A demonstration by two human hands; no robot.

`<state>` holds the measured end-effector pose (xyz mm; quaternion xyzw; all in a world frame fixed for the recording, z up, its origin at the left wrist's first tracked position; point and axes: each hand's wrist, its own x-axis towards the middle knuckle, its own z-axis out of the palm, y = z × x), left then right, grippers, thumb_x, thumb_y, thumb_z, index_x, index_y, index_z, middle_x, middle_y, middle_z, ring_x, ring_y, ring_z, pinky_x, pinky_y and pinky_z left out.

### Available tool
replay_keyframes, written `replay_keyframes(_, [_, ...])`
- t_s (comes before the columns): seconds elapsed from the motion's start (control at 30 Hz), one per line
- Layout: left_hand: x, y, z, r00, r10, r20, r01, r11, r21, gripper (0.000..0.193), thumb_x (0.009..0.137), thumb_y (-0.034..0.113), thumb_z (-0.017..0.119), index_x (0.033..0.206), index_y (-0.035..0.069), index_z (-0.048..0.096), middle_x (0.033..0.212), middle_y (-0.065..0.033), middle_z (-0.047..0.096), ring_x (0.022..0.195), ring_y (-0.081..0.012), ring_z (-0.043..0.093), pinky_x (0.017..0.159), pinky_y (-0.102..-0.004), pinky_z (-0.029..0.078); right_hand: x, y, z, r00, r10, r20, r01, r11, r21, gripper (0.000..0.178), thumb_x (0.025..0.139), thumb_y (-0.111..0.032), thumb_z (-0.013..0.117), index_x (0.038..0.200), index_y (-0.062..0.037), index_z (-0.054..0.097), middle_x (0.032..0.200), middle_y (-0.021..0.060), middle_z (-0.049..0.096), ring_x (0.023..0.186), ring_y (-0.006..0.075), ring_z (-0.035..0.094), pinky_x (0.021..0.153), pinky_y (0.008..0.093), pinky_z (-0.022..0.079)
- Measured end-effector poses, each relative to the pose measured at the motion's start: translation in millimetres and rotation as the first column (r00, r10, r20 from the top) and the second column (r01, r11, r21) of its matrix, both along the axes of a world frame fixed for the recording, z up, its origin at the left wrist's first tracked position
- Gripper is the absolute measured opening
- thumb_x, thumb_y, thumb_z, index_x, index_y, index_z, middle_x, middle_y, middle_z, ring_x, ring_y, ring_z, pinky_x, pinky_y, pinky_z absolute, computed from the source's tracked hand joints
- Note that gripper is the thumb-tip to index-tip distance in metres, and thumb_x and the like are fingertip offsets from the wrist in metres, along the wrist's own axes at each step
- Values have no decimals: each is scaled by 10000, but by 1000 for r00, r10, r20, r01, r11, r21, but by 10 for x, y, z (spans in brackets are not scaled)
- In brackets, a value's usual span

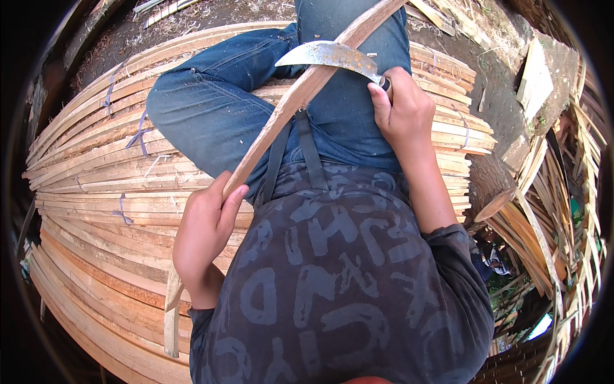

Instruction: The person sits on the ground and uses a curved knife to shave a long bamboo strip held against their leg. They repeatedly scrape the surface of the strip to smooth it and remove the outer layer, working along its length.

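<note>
My left hand [208, 224] is wrapped round the lower part of a long wooden strip [281, 118], which slants up to the right across my lap. In my right hand [406, 105] is the handle of a curved knife [332, 56]. The knife's broad, rust-stained blade points left and lies across the upper part of the strip. The strip's far end runs out of the top of the picture, and its near end shows below my left wrist.
Bundles of wooden slats [96, 182], tied with purple string [139, 133], lie under and around my jean-covered legs [211, 105]. At the right are a cut log [495, 201] and a heap of thin strips [563, 192]. Shavings [192, 29] litter the ground ahead.
</note>
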<state>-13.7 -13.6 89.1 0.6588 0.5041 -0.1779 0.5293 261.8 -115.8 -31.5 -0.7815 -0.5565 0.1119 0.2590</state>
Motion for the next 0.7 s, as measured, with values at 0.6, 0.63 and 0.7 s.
replay_keyframes(0.6, [-456,-107,258,999,32,-19,-33,994,-101,235,976,177,520,853,-23,533,559,-77,441,497,-176,388,491,-315,349,-95,-19,-93,995,45,93,-57,991,123,353,826,-420,678,803,-94,544,630,34,482,510,218,539,436,333,410])
replay_keyframes(0.63, [-473,-99,265,999,30,-22,-33,994,-101,227,970,171,533,865,-30,541,559,-127,439,494,-248,391,493,-347,353,-97,-18,-79,994,52,93,-63,990,125,348,822,-413,684,801,-95,543,627,33,480,510,218,538,437,331,410])
replay_keyframes(0.7, [-438,-63,249,999,41,-3,-41,995,-94,224,966,168,544,881,-39,548,563,-177,437,496,-315,386,498,-379,358,-78,-12,-71,997,40,70,-49,992,119,328,830,-382,689,817,-82,555,630,38,495,509,225,540,438,331,407])
